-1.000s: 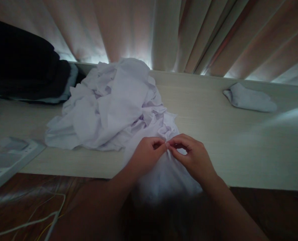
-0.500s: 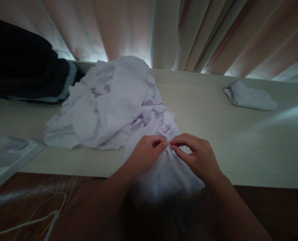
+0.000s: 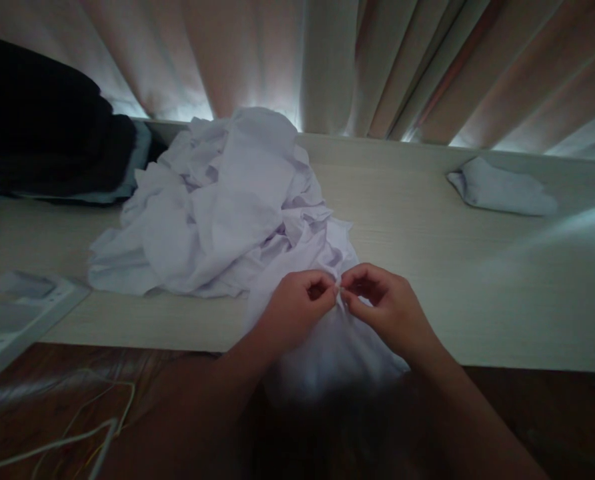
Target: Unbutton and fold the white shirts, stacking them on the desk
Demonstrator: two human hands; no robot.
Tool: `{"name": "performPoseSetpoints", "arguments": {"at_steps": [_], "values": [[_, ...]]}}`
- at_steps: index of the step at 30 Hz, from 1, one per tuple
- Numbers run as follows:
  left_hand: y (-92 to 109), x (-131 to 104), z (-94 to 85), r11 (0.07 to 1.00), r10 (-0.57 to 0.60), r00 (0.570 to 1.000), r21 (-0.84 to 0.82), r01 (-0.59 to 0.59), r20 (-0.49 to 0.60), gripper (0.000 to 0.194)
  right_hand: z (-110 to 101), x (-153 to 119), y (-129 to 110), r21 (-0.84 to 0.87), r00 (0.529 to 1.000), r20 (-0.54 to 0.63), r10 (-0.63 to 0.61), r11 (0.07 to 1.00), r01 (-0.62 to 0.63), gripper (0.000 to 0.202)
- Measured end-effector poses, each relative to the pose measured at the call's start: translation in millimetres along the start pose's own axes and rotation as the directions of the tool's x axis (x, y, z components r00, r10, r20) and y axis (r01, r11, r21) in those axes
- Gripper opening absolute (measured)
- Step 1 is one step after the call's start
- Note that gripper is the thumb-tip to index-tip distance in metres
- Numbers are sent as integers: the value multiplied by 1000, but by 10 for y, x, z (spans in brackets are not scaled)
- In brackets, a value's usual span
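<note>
Left hand [image 3: 300,303] and right hand [image 3: 390,307] in narrow pinches on white cloth [image 3: 327,350], lower end indistinct

dim room; backlight leaking under curtains [image 3: 257,60]; sheen at right; lower cloth [image 3: 322,360] blurred.

Small bit of white cloth [image 3: 327,357] between my left hand [image 3: 300,303] and right hand [image 3: 390,310]: too tiny to tell, partly hidden by my fingertips. Cloth's lower end blurred, lost in dark. My forearms run off bottom edge. Left edge cuts dark stack [image 3: 42,127] and white strip [image 3: 52,313]. Curtain [image 3: 247,60] cut at top.
</note>
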State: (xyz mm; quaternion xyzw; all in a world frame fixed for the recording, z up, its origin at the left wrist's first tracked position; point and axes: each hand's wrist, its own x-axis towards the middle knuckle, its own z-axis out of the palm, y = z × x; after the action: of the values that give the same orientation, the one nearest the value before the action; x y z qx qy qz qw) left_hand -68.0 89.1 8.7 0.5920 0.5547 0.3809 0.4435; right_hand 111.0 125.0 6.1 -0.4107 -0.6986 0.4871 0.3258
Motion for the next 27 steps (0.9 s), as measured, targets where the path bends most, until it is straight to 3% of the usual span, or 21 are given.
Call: {"name": "performPoseSetpoints", "arguments": {"at_steps": [5, 9, 12, 17, 27], "values": [[49, -3, -23, 986, -22, 999, -166, 16, -37, 23, 32, 28, 79, 388, 992, 1, 125, 914, -115, 13], [33, 8, -54, 959, -64, 998, -278, 58, -13, 24, 73, 39, 91, 505, 983, 12, 181, 848, -162, 19], [31, 19, -91, 940, -89, 996, -330, 91, 23, 21, 70, 45, 77, 460, 981, 17, 193, 870, -179, 23], [36, 20, -138, 906, -137, 990, -400, 140, 37, 16, 15, 30, 15, 283, 957, 190, 221, 921, -269, 21], [-60, 4, -147, 825, -175, 984, -539, 171, 44, 17, -47, 26, -121, 208, 972, 144, 185, 955, -212, 21]]}}
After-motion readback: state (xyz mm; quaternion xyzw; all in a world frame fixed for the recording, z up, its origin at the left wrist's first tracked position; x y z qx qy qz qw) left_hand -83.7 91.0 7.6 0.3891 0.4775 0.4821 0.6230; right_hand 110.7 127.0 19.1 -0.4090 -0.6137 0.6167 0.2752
